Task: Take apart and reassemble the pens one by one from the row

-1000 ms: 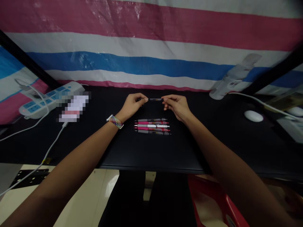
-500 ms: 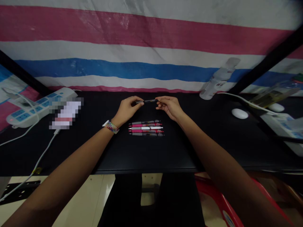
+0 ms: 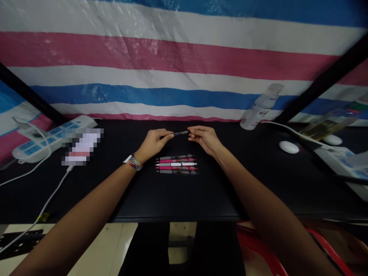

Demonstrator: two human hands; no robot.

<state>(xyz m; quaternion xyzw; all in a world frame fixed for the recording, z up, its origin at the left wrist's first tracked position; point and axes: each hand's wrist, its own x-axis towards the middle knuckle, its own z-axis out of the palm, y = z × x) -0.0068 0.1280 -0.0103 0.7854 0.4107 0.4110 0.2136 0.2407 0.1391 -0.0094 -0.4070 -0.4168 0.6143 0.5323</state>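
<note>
Left hand: thumb and forefinger grasping the left end of a dark pen; a multicoloured wristband circles the wrist.
Right hand: thumb and forefinger pinching the pen's other end, the remaining fingers loosely curled.
Dark pen: lying crosswise between the two hands, just beyond the row of pens; whether it touches the surface below, I cannot tell.
Row of pens: five, side by side and roughly parallel; from far to near, grey, pink, white, pink, grey.
Worktop: black, carrying the row near its middle.
Left side: a white power strip with blue sockets; just beside it, a pixelated flat object with a white cable at its near end.
Right side: a clear bottle near the back edge, a white oval object, and a second bottle with yellowish liquid.
Backdrop: a striped sheet in red, white and blue.
</note>
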